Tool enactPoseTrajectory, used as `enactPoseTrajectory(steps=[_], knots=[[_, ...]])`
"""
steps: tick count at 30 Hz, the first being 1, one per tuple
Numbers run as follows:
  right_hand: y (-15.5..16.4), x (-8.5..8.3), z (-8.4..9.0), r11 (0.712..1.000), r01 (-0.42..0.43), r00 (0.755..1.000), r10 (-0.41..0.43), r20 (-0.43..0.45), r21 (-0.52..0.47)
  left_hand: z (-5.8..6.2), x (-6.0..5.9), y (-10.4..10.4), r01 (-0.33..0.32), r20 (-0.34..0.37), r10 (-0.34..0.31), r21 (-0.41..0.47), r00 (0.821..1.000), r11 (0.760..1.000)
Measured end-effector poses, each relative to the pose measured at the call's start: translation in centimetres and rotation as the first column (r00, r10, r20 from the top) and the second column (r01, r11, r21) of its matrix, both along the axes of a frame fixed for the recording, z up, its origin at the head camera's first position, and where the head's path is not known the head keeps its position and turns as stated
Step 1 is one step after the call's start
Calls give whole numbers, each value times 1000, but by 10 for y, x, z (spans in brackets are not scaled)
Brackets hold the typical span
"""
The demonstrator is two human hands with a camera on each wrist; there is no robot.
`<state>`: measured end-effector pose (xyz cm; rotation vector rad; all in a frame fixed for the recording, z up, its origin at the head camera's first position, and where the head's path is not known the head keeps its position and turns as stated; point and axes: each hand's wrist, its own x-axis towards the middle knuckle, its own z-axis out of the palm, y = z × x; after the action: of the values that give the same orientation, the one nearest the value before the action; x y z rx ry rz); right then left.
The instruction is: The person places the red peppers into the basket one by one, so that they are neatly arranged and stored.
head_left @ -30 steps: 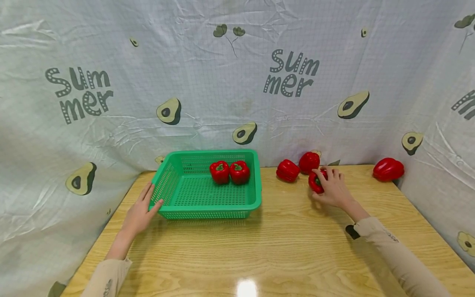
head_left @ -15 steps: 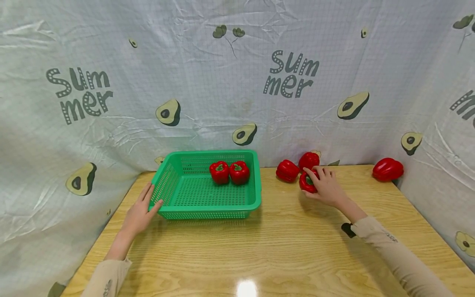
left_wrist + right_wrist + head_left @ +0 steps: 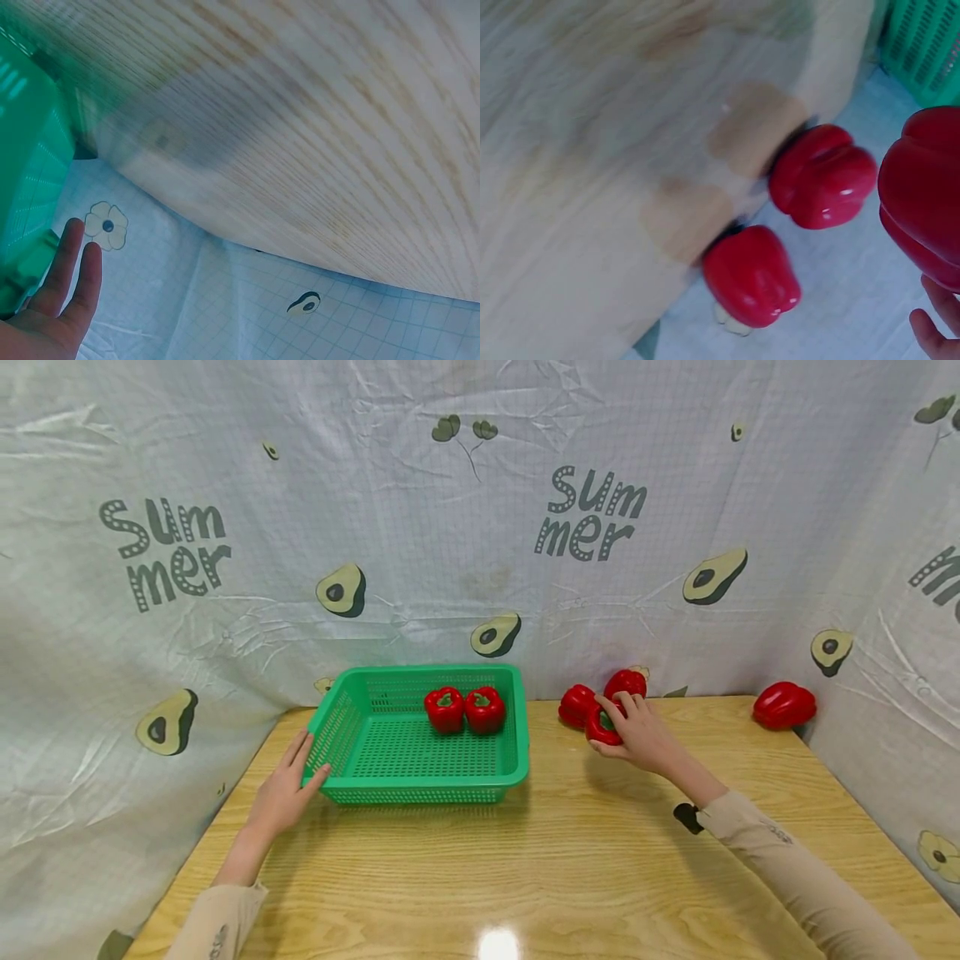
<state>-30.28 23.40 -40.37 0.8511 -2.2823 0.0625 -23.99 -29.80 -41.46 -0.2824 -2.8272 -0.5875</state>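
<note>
My right hand point(image 3: 637, 735) grips a red bell pepper point(image 3: 601, 727), its green stem showing between thumb and fingers. In the right wrist view that bell pepper point(image 3: 926, 191) fills the right edge, with fingertips below it. Behind it on the table are two more red peppers, one to the left point(image 3: 574, 705) and one at the back point(image 3: 626, 683). At the left, my left hand point(image 3: 281, 789) rests with straight fingers against the side of a green plastic basket point(image 3: 420, 782). Two red bell peppers point(image 3: 465, 710) sit upright in the basket's back right part.
Another red pepper point(image 3: 783, 706) lies near the table's back right corner. The wooden table point(image 3: 480, 868) meets a pale printed curtain point(image 3: 420, 527) along its back and sides.
My right hand has moved left with the bell pepper in its grip, from beside the back pepper to in front of the left one. The left hand and basket stay put.
</note>
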Motion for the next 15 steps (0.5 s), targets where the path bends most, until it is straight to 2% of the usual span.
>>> enactPoseTrajectory(steps=[3,15], knots=[[-7,1,5,999,-35,999,36,22,-16,0,0,0,-1,-3,1,4,1000,1000],[-39,8,28,990,-139,990,140,18,-33,1,1,1,5,-1,-5,9,1000,1000]])
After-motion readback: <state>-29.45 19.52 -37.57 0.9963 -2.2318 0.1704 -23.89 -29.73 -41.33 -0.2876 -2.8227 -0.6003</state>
